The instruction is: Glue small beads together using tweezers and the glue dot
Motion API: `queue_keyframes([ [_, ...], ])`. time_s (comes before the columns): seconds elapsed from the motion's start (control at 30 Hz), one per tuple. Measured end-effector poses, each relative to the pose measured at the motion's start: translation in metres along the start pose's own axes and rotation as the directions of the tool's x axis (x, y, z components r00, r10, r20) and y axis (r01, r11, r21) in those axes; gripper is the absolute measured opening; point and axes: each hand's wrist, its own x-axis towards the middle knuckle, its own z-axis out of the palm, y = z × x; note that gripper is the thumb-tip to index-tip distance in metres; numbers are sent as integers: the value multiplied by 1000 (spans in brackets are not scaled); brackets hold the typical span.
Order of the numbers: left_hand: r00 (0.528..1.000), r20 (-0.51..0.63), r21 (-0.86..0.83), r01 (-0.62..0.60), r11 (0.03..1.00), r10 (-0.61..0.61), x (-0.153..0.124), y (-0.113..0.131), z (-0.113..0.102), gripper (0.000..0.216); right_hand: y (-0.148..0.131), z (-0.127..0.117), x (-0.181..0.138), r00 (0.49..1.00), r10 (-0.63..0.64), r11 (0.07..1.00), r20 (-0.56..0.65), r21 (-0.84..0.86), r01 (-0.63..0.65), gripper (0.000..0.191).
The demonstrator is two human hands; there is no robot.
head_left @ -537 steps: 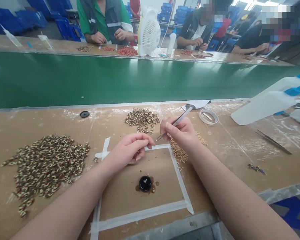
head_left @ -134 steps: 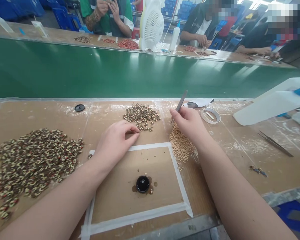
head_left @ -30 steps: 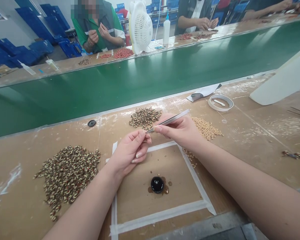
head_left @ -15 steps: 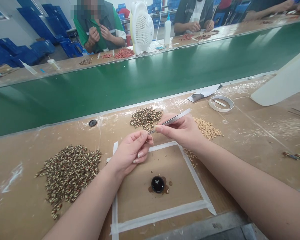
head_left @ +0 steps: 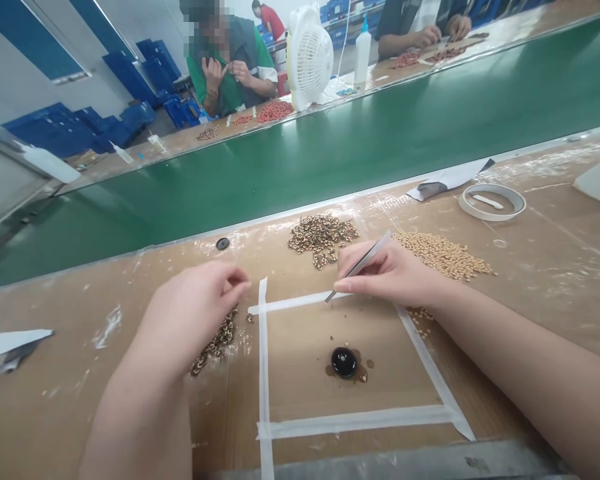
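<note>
My right hand [head_left: 380, 270] holds metal tweezers [head_left: 363, 263], their tips pointing down and left above the far strip of a taped square. My left hand [head_left: 197, 310] is over the left pile of small dark-and-cream ring-like pieces [head_left: 223, 337], hiding much of it. Its thumb and forefinger are curled together; whether a piece is between them I cannot make out. Inside the square sits a small round black dish [head_left: 344, 363] of dark, glossy liquid, with brown drops around it. Beyond the hands lies a second pile of similar pieces [head_left: 320, 233].
Pale tan beads [head_left: 443, 255] are heaped beyond my right hand. White tape [head_left: 355, 421] outlines the square. A tape roll [head_left: 493, 202] and a black cap [head_left: 223, 244] lie farther off. A green conveyor belt [head_left: 260, 173] separates me from co-workers and a white fan [head_left: 310, 60].
My left hand has left the tweezer tips and moved left over the dark-and-cream pile. My right hand keeps the tweezers, now apart from the left. The view has shifted left.
</note>
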Motion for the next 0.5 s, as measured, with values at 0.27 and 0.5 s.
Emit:
queue_keyframes([
  [0.27,977,211,185,-76,980,36,-25,-18,31,11,-1,2,-4,961,14,1000,277,4,-16,20],
  [0.5,985,155,147,-98,984,75,-32,-20,42,14,3,5,-4,898,85,994,431,24,-106,31],
])
